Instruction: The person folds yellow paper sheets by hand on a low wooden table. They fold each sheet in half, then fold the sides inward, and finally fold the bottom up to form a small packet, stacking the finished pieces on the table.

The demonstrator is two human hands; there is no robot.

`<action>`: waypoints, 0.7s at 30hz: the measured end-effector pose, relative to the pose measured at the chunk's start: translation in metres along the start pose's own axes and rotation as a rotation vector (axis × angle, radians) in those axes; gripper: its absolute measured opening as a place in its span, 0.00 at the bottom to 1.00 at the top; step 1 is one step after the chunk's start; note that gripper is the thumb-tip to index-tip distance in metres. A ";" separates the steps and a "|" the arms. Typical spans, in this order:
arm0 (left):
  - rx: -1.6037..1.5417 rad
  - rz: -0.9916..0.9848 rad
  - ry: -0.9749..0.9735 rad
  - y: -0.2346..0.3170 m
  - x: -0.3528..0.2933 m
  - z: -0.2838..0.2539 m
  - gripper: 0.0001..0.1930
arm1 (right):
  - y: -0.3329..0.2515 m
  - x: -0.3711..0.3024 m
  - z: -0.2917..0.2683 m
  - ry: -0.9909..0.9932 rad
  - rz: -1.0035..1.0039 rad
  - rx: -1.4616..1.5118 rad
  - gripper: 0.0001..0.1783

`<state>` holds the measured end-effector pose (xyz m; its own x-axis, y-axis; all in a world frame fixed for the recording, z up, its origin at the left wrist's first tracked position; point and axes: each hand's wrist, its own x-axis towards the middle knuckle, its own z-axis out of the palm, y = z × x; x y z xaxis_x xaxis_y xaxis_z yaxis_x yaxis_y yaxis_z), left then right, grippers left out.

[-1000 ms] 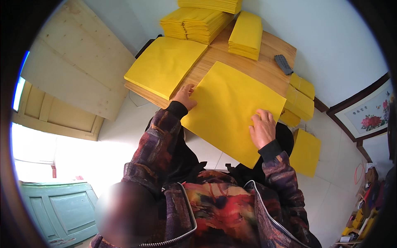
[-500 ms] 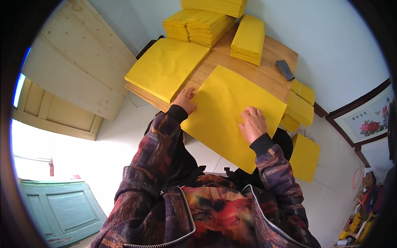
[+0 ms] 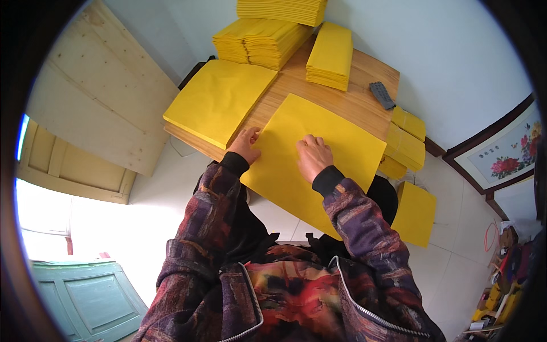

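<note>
A large square yellow sheet [image 3: 336, 142], paper or felt-like, lies angled over the near edge of the wooden table, and its near corner overhangs toward my lap. At its left edge rests my left hand [image 3: 246, 146], fingers loosely bent and apart, with the thumb side touching the sheet. My right hand [image 3: 315, 158] presses on the sheet near its middle, fingers curled in and closed with nothing visible in them. To the left is a flat stack of similar yellow sheets [image 3: 219, 100]. Whether several layers lie under my right hand cannot be told.
Behind, the wooden table [image 3: 373, 68] carries folded yellow bundles [image 3: 262, 40], a narrow yellow stack [image 3: 330, 54] and a grey glove-like item [image 3: 382, 95]. More yellow bundles [image 3: 405, 145] stand right of the table. A wooden board [image 3: 102, 85] leans at left; a framed flower picture [image 3: 507, 154] stands at right.
My right hand has slid leftward across the sheet, from its right part to near the middle. My left hand stays at the left edge. The whole view has shifted slightly.
</note>
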<state>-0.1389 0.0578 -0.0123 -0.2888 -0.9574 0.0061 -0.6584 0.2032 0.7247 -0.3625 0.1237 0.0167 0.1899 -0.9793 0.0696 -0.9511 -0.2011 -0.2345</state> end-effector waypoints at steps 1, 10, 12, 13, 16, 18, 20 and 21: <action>-0.013 0.004 -0.002 0.000 0.000 -0.001 0.31 | -0.003 0.004 0.001 -0.001 -0.003 0.009 0.12; -0.017 0.021 0.034 -0.021 0.003 0.003 0.30 | -0.024 0.009 -0.003 0.173 -0.238 0.310 0.23; -0.100 0.098 0.091 -0.033 0.007 0.009 0.29 | -0.023 -0.016 -0.014 0.268 -0.294 0.367 0.24; -0.120 0.098 0.097 -0.038 0.010 0.010 0.29 | -0.020 -0.034 -0.020 0.241 -0.309 0.377 0.24; -0.079 0.072 0.055 -0.042 0.014 0.006 0.33 | -0.020 -0.094 -0.027 0.223 -0.349 0.374 0.22; -0.023 0.151 0.112 -0.028 0.005 0.001 0.29 | -0.017 -0.124 -0.029 0.176 -0.299 0.323 0.18; 0.162 0.299 0.199 -0.003 -0.014 -0.004 0.26 | -0.012 -0.143 -0.030 0.169 -0.243 0.307 0.17; 0.187 0.324 0.159 0.010 -0.027 -0.008 0.25 | -0.009 -0.148 -0.030 0.178 -0.217 0.314 0.16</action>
<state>-0.1323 0.0839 -0.0003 -0.4010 -0.8542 0.3309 -0.6700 0.5198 0.5300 -0.3893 0.2715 0.0373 0.3069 -0.8999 0.3097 -0.7680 -0.4264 -0.4779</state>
